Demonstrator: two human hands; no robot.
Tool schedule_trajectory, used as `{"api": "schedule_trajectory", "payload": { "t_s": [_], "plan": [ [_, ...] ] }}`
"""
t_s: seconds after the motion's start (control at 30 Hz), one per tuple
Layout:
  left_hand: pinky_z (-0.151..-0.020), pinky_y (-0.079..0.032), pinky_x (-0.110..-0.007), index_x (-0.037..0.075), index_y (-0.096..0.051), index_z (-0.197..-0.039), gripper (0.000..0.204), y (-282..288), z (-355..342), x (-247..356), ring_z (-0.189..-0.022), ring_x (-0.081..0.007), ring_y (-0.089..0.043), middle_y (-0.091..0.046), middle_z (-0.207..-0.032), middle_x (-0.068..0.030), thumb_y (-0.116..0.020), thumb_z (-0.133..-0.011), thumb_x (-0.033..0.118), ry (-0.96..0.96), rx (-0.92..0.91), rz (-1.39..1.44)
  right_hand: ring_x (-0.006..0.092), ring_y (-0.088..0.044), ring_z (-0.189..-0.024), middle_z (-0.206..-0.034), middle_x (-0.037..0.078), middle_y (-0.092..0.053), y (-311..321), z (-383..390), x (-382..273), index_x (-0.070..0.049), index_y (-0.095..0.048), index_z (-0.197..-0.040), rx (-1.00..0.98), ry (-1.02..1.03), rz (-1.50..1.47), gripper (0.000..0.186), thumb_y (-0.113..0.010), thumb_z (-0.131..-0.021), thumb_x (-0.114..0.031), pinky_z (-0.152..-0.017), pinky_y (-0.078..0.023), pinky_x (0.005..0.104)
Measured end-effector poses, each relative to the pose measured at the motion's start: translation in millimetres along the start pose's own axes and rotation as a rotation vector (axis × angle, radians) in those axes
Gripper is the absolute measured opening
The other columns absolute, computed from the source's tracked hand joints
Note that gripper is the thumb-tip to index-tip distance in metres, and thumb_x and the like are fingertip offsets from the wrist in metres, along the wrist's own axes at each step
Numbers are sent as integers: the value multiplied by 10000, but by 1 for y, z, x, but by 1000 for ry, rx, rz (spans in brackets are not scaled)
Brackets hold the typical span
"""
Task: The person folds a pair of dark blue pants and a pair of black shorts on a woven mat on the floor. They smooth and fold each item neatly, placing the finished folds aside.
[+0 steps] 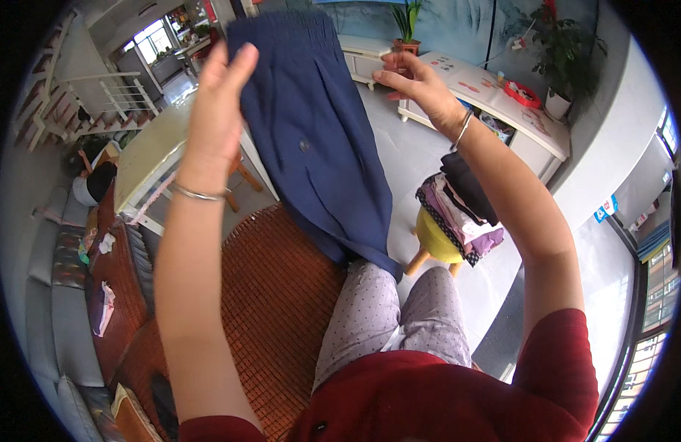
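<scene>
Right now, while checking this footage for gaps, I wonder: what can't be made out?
In the head view:
Far side of the long navy cloth garment: hidden by its front.
Whether the bare left hand grips it: thumb overlaps its edge, contact unclear.
Seat of the round yellow wooden-legged stool: covered by folded, multicoloured clothes.

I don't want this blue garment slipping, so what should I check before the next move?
1. Left hand secure on the dark blue garment: cannot tell; the hand overlaps its upper edge, but the grip is unclear.
2. Right hand on the garment: not ok; it is apart from it, open and holding nothing.
3. Garment smooth: not ok; creases show.
4. Lower end clear of the left knee: cannot tell; they meet in view.
5. Clothes pile resting on the yellow stool: ok.
</scene>
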State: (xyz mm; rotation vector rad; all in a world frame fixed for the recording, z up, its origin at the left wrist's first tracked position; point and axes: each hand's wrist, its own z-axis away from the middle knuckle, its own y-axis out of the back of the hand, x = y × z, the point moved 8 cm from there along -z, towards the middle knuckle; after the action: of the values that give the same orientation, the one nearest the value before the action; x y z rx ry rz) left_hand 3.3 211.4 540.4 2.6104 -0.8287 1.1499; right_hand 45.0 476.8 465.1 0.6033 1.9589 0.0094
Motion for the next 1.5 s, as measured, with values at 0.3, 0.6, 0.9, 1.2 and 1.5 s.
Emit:
{"api": "schedule_trajectory", "payload": {
  "t_s": [0.3,0.6,0.9,1.2,1.5],
  "plan": [
    [-992,-469,-347,-18,-502,-1307,313,-6,-43,72,-1125,-218,-589,-580,-1283,-115,-451,-1013,76,-85,-312,226,151,-623,-976,-1079,40,-683,-92,112,210,-102,-604,-1267,-540,-607,-96,540,-478,-950,-521,-852,-512,361],
    [-938,-506,-341,-10,-539,-1230,261,0,-64,79,-1039,-203,-624,-629,-1171,-110,-508,-997,105,-34,-322,323,203,-598,-1149,-1333,152,-569,-131,161,181,-6,-484,-1365,-523,-699,-816,630,-500,-964,-492,-1022,-453,380],
    [-1036,-467,-338,-38,-525,-1258,318,120,-68,61,-1162,-226,-579,-577,-1285,-148,-572,-967,83,40,236,116,228,-654,-1002,-1051,121,-702,-15,108,80,0,-671,-1017,-125,-285,-1322,246,-569,-895,-188,-947,-487,377],
    [-1008,-494,-351,-33,-560,-1195,258,183,-60,18,-1109,-229,-604,-609,-1222,-147,-584,-960,71,63,317,166,127,-611,-811,-932,30,-687,22,55,66,-75,-665,-1004,17,-192,-673,245,-680,-902,-298,-724,-475,283],
    [-912,-503,-288,-25,-595,-1120,198,219,-39,48,-1005,-212,-608,-621,-1128,-134,-583,-955,82,46,353,79,224,-638,-988,-1074,126,-688,73,-5,-7,32,-662,-1108,134,-124,188,353,-537,-985,-275,-895,-499,330]
  ]
}}
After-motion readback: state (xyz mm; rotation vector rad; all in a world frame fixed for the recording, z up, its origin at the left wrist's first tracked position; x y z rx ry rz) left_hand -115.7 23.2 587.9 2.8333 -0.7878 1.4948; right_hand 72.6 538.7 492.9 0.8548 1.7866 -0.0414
